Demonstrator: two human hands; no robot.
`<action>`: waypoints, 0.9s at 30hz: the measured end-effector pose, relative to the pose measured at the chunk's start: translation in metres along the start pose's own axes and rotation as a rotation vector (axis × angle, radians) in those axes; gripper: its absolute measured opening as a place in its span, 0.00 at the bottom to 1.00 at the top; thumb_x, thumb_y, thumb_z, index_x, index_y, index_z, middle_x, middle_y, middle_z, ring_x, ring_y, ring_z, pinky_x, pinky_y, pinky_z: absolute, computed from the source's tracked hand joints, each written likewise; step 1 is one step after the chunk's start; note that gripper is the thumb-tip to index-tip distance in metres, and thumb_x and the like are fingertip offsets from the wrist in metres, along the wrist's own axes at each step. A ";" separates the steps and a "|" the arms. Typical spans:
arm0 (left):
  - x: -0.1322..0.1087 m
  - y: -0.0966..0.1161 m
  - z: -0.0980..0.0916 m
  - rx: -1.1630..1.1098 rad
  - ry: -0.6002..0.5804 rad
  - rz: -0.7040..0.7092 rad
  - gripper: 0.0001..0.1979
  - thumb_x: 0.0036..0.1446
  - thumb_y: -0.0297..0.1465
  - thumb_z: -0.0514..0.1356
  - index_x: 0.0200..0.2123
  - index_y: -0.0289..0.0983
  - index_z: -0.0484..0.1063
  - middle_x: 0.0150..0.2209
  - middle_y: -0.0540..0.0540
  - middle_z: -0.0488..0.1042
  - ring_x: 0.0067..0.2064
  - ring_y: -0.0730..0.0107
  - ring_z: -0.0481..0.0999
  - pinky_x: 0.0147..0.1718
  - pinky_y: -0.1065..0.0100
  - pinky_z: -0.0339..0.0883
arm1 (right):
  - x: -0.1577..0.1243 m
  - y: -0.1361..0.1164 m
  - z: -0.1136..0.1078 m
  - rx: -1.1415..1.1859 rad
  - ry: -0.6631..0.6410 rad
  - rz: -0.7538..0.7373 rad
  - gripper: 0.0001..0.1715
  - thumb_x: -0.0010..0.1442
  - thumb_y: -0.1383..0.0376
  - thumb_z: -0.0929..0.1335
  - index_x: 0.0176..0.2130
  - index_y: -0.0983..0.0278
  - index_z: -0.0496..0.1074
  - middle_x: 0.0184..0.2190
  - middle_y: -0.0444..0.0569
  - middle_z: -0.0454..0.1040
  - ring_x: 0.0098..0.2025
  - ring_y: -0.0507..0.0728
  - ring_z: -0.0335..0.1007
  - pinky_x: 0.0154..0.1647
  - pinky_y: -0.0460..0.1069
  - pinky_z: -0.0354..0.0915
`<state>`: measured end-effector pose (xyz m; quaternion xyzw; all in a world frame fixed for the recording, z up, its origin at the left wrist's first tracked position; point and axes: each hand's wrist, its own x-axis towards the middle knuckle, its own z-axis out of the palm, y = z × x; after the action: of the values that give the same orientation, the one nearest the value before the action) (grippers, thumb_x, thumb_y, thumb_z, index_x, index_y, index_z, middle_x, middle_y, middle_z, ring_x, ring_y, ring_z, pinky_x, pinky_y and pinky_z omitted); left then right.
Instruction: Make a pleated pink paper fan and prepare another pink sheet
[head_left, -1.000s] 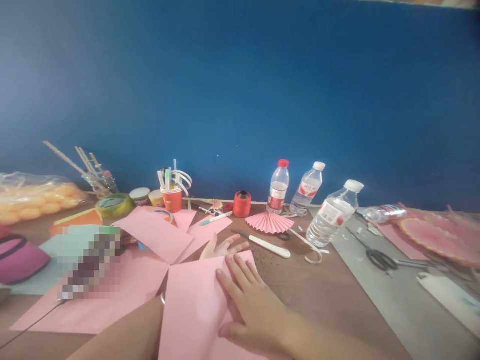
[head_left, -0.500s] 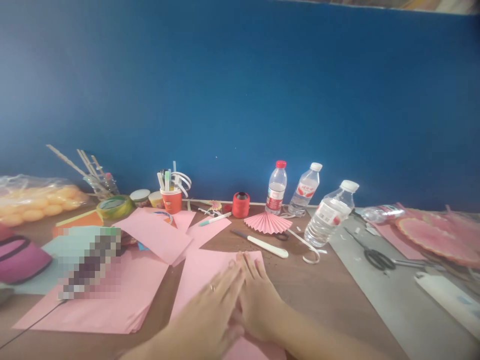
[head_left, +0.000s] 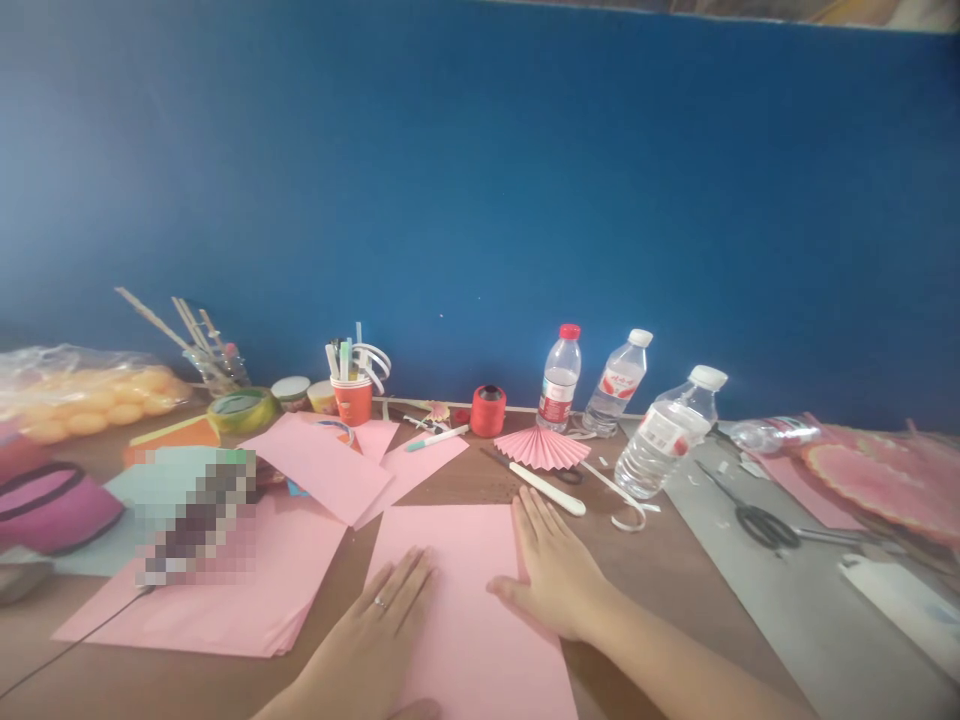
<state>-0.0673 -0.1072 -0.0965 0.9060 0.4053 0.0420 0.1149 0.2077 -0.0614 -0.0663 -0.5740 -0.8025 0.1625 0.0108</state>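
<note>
A pink sheet of paper lies flat on the brown table in front of me. My left hand rests on its left side, fingers stretched out, with a ring on one finger. Along the sheet's right edge lies my right hand, its fingers reaching up toward the far corner and its thumb spread onto the paper. Just beyond that hand is a white-handled knife. A pleated pink paper fan stands behind the knife.
Three water bottles stand at the back right, near a red thread spool. Black scissors lie on a grey mat. More pink paper is stacked at left. A red cup holds pens.
My hands were together over the middle of the pink sheet. Now they are apart, the left one moved left and nearer, the right one over to the right edge.
</note>
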 end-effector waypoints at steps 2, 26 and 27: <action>-0.008 -0.010 0.006 -0.005 0.041 -0.020 0.53 0.47 0.49 0.61 0.64 0.42 0.29 0.65 0.39 0.35 0.64 0.41 0.45 0.59 0.47 0.48 | 0.000 0.001 0.004 -0.010 0.017 0.015 0.60 0.53 0.39 0.59 0.65 0.77 0.37 0.66 0.60 0.27 0.67 0.65 0.20 0.66 0.59 0.32; -0.015 0.013 -0.031 0.048 -0.049 -0.146 0.44 0.54 0.43 0.58 0.65 0.37 0.36 0.65 0.39 0.37 0.65 0.47 0.44 0.60 0.52 0.49 | -0.006 -0.003 0.003 0.002 -0.060 -0.134 0.55 0.56 0.39 0.56 0.65 0.72 0.35 0.66 0.55 0.27 0.67 0.62 0.23 0.66 0.56 0.30; -0.014 0.013 -0.033 0.045 -0.050 -0.150 0.45 0.53 0.43 0.59 0.65 0.36 0.37 0.66 0.38 0.37 0.65 0.48 0.45 0.60 0.52 0.49 | -0.004 0.002 0.003 -0.006 -0.053 -0.108 0.55 0.56 0.39 0.56 0.65 0.72 0.35 0.66 0.54 0.26 0.67 0.61 0.22 0.66 0.56 0.30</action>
<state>-0.0730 -0.1204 -0.0613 0.8762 0.4698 0.0015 0.1073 0.2105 -0.0656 -0.0686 -0.5253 -0.8329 0.1742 -0.0034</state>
